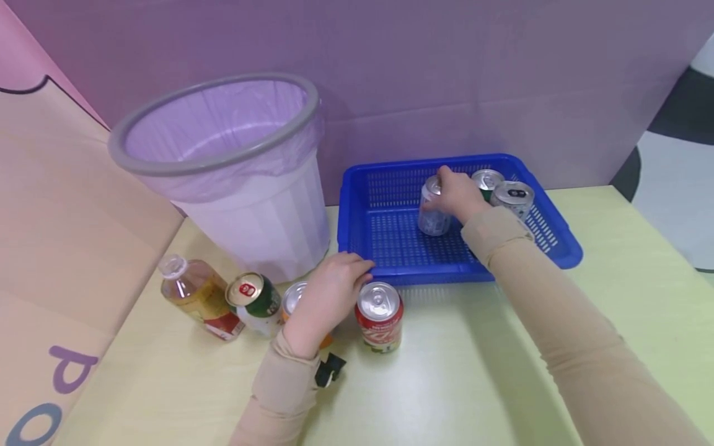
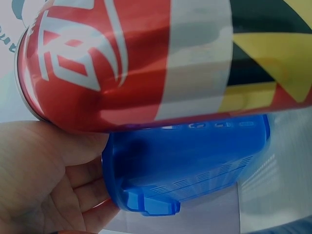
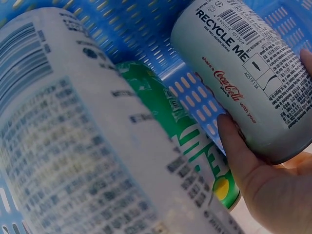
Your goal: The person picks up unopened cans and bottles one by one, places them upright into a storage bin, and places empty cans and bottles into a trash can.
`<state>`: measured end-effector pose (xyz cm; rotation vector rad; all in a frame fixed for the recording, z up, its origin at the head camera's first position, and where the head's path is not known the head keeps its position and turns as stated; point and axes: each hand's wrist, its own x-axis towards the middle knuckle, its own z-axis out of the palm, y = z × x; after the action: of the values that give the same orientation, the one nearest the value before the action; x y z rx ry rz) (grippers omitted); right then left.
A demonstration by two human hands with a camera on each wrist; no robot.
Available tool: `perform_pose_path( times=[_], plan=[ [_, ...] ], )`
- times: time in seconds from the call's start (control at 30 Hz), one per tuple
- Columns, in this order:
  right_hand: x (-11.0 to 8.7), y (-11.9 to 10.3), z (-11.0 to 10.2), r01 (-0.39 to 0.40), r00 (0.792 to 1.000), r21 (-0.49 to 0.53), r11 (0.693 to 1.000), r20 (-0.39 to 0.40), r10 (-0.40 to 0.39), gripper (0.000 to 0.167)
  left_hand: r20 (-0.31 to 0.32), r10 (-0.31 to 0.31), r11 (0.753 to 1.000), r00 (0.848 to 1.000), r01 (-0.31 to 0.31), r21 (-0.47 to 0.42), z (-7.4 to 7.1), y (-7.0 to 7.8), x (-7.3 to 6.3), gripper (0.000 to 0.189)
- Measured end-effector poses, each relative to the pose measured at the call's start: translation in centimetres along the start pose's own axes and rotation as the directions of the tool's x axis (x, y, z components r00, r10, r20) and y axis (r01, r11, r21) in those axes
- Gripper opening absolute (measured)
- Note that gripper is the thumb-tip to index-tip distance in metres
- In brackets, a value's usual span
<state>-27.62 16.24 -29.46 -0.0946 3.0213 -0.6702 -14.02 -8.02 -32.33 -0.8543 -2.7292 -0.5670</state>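
Inside the blue basket [image 1: 424, 273], my right hand [image 1: 458, 195] grips a silver Coca-Cola can [image 1: 434, 222] standing near the middle; the right wrist view shows its "RECYCLE ME" print. To its right are a green can [image 3: 170, 114] and another pale can [image 3: 73, 131] covered in small print. My left hand [image 1: 333, 290] holds the basket's front left corner, its fingers bent at the rim [image 2: 108, 178]. Just beside that hand, outside the basket, a red can [image 1: 380, 325] stands upright. An orange can [image 1: 294, 294] is partly hidden behind my left wrist.
At the back left stands a white bin [image 1: 268, 217] with a grey rim and a plastic liner. In front of it are a green and white can [image 1: 259, 306] and a plastic bottle [image 1: 203, 294] of amber drink. A purple wall [image 1: 446, 80] rises behind the table [image 1: 446, 384].
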Motion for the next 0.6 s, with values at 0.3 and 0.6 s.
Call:
perform_pose_path(
  times=[0.3,0.6],
  plan=[
    [0.28,0.08,0.25,0.018,1.0,-0.012,1.0,0.003,-0.018,0.076,-0.011,-0.006,1.0,1.0,0.006,-0.005,-0.06,-0.06,-0.08,0.02],
    [0.0,0.52,0.15,0.005,1.0,-0.033,0.999,0.018,-0.005,0.076,0.004,-0.007,1.0,1.0,0.007,-0.002,0.32,0.24,0.1,0.021]
  ],
)
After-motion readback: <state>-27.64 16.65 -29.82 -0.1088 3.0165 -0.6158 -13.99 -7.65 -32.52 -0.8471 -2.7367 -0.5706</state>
